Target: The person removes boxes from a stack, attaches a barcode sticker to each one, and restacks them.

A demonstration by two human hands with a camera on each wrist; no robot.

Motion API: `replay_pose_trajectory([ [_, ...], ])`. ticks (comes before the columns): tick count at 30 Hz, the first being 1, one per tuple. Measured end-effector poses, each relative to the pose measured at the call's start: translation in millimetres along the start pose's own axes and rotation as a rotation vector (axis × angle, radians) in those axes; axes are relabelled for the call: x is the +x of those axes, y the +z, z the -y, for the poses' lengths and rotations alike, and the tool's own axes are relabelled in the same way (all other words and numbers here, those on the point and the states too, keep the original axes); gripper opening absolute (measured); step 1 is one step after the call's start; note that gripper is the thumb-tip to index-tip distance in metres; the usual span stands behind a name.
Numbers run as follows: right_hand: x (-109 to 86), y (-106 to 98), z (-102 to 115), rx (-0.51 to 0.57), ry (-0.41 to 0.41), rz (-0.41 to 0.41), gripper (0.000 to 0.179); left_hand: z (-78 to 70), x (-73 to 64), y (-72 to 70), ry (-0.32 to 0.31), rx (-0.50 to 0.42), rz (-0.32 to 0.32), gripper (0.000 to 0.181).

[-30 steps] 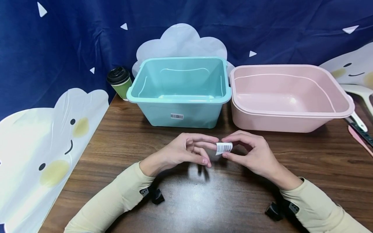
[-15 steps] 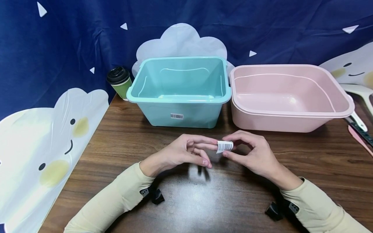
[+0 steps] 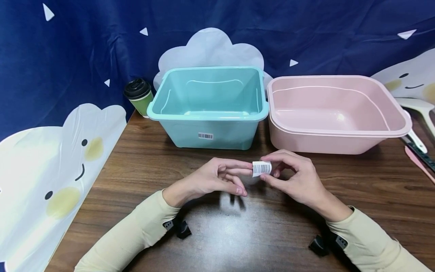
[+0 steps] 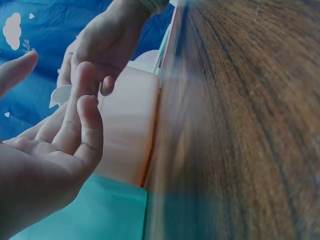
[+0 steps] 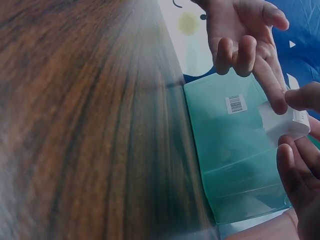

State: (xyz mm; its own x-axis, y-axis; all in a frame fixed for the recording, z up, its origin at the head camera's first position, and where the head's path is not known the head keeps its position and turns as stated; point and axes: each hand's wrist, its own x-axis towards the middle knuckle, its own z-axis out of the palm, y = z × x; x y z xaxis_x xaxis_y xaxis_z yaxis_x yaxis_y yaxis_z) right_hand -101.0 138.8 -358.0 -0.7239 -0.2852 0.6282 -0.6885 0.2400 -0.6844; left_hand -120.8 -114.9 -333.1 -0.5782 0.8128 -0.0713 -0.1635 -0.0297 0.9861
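A small white barcode label (image 3: pixel 261 168), curled along its edge, sits between the two hands in the head view. My right hand (image 3: pixel 293 174) pinches it between thumb and fingertips. Index and middle fingers of my left hand (image 3: pixel 217 175) reach out straight and touch the label's left end. The other left fingers bend loosely beneath. From the right wrist view, the label (image 5: pixel 280 124) shows its pale back, a left fingertip against it. In the left wrist view the right hand (image 4: pixel 107 42) mostly hides it.
Behind the hands stand a teal tub (image 3: pixel 210 130) with its own barcode sticker (image 3: pixel 205 136) and a pink basin (image 3: pixel 312 142). A green cup (image 3: pixel 141 99) with a black lid is at the back left. Several long-handled items (image 3: pixel 419 147) lie at the far right of the wooden table (image 3: pixel 142 162).
The right hand has shifted the label slightly up, and it now faces the head camera more squarely. My left hand has stayed nearly still, its fingertips at the label's end.
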Motion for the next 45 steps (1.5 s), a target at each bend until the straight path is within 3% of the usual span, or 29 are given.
replay_pose_trajectory([
  [7, 0.1, -3.0, 1.0, -0.013, 0.018, -0.007, 0.048, 0.0, 0.7, 0.4, 0.004, 0.003, 0.003, 0.064],
  [14, 2.1, -3.5, 0.0, 0.004, -0.052, -0.039, 0.048, 1.5, 0.7, -0.8, -0.002, 0.023, -0.007, 0.062],
  [26, 1.8, -5.6, -0.8, 0.009, -0.023, -0.040, 0.042, 1.8, 0.7, 0.3, -0.045, 0.036, -0.072, 0.061],
  [32, 1.7, -7.0, 1.2, 0.029, 0.002, -0.040, 0.039, 2.2, 1.3, 1.1, -0.062, 0.089, -0.115, 0.060],
  [39, -0.8, -6.4, 1.5, 0.002, 0.122, 0.113, 0.049, 2.7, 1.2, 0.2, -0.056, 0.076, -0.126, 0.059],
  [45, -3.7, -2.8, -2.5, -0.062, 0.103, 0.204, 0.061, 1.4, -0.3, -0.2, -0.053, 0.064, -0.094, 0.061],
])
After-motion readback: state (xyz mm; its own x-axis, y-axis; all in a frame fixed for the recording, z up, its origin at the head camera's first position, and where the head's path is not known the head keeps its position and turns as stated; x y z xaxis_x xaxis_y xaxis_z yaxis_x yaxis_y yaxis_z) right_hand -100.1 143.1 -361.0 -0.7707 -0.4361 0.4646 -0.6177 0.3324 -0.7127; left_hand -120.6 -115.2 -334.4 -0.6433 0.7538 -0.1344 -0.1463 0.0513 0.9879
